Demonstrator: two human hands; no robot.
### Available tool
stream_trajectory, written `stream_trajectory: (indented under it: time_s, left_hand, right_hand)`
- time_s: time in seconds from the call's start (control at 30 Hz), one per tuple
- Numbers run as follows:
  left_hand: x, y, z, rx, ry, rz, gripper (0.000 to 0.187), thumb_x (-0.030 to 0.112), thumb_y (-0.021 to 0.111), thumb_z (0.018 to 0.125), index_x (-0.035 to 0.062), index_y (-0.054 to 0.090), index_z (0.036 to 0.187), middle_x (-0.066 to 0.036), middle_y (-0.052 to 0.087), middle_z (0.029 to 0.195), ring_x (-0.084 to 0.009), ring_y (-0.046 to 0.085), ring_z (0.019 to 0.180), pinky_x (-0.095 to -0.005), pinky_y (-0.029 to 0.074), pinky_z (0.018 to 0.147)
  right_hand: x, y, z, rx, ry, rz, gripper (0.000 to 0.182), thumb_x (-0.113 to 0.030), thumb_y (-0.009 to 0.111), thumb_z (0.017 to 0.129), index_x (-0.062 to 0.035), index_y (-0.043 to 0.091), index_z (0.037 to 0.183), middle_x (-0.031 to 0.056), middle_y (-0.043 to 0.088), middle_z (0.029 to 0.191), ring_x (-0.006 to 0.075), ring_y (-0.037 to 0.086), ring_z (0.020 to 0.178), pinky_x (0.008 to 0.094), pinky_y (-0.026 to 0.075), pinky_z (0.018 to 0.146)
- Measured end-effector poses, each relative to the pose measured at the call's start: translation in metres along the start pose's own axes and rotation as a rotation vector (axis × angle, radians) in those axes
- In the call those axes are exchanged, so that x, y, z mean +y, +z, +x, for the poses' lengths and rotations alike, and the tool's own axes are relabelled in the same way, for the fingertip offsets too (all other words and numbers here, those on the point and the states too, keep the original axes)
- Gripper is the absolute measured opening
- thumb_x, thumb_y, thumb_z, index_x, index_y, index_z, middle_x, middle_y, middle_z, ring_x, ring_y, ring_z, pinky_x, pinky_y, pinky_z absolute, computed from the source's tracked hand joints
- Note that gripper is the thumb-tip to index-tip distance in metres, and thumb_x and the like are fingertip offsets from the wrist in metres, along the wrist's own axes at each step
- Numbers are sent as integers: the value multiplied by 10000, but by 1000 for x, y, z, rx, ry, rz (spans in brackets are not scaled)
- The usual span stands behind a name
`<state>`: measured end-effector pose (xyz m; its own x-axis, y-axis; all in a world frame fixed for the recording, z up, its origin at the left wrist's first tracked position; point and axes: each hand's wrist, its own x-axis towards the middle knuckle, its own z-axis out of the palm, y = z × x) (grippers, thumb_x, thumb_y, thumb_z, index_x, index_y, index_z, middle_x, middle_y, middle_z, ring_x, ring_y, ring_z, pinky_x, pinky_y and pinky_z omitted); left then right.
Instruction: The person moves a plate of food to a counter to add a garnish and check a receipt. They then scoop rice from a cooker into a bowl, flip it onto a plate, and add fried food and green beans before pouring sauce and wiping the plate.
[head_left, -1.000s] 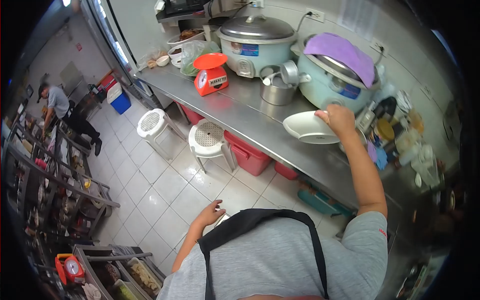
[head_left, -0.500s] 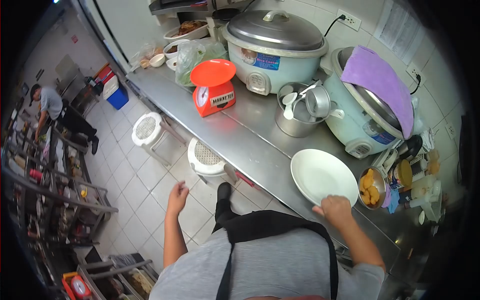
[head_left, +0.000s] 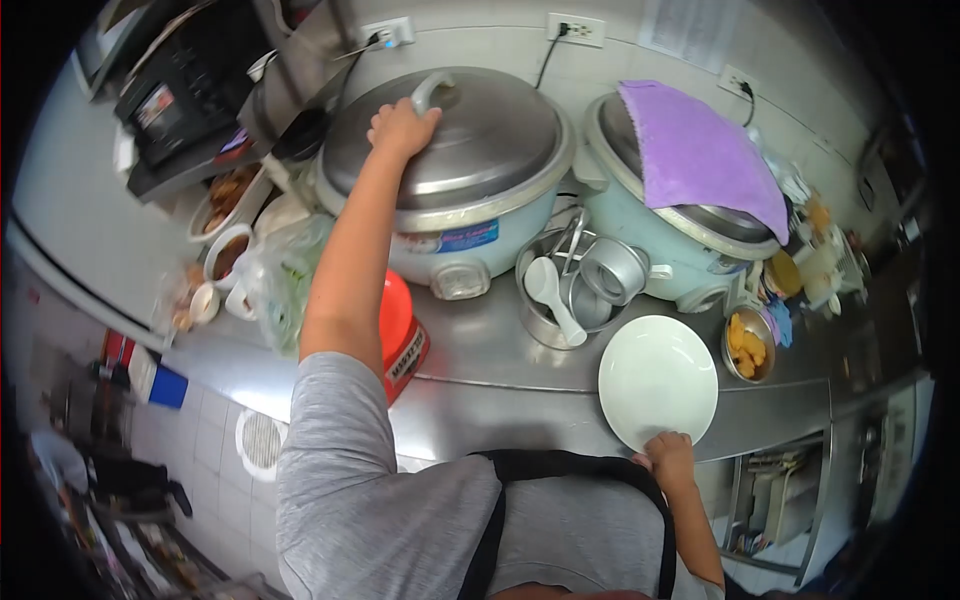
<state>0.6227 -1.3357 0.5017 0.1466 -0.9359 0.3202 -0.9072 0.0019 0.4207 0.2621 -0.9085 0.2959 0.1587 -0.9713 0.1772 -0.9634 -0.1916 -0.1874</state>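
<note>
Just ahead of the right hand [head_left: 671, 457], the white plate [head_left: 658, 378] is pinched by its rim and might be tipped by that one-sided hold, while at the lid handle [head_left: 430, 90] the grip of the left hand [head_left: 403, 128] cannot be told.

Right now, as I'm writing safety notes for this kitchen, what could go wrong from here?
The left hand is at the handle on the lid of a rice cooker; if it is hot inside, lifting might release scalding steam. The right hand holds the white plate only by its near rim, so it could slip. The left forearm partly hides the red scale and might bump it.
</note>
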Motion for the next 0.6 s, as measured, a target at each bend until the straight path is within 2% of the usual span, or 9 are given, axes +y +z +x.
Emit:
stream_trajectory:
  time_s: [0.07, 0.2, 0.3, 0.37, 0.43, 0.6]
  left_hand:
    - [7, 14, 27, 4, -28, 107, 569, 469, 519, 729, 43, 502, 1107, -183, 456, 1162, -334, 403, 1104, -427, 300, 910]
    - [4, 24, 49, 12, -37, 85, 490, 426, 510, 751, 43, 541, 1055, -159, 510, 1109, -326, 440, 1073, -423, 332, 885]
    - [1, 27, 56, 34, -32, 111, 521, 451, 504, 751, 40, 527, 1072, -157, 502, 1125, -332, 439, 1082, -427, 349, 884]
    - [-5, 33, 69, 50, -31, 135, 572, 493, 485, 749, 42, 500, 1101, -167, 485, 1149, -341, 438, 1087, -435, 344, 894]
    - [-9, 31, 82, 135, -11, 120, 613, 519, 472, 745, 22, 489, 1103, -185, 474, 1159, -353, 430, 1092, -432, 348, 898]
    - [47, -4, 72, 229, 129, -428, 626, 442, 585, 718, -58, 476, 1078, -227, 506, 1084, -295, 474, 1044, -343, 362, 872]
  right_hand:
    - [-11, -9, -2, 76, 106, 21, 241, -247, 688, 570, -85, 530, 653, 54, 525, 696, 237, 511, 691, 369, 356, 649]
    - [-9, -22, -8, 134, 320, 54, 173, -187, 661, 608, -78, 538, 665, 71, 538, 710, 262, 519, 703, 372, 365, 652]
    - [16, -28, -13, 164, 317, 123, 119, -150, 625, 640, -75, 541, 678, 81, 535, 703, 273, 517, 694, 376, 372, 630]
    - [25, -38, -11, 207, 314, 65, 86, -128, 601, 659, -73, 540, 685, 84, 534, 704, 276, 516, 677, 375, 379, 608]
    - [36, -45, -12, 272, 323, 72, 77, -106, 593, 668, -65, 532, 689, 85, 541, 718, 274, 521, 675, 364, 383, 611]
    - [67, -43, -10, 399, 349, 135, 71, -59, 583, 668, -54, 527, 710, 85, 550, 734, 263, 532, 678, 339, 388, 613]
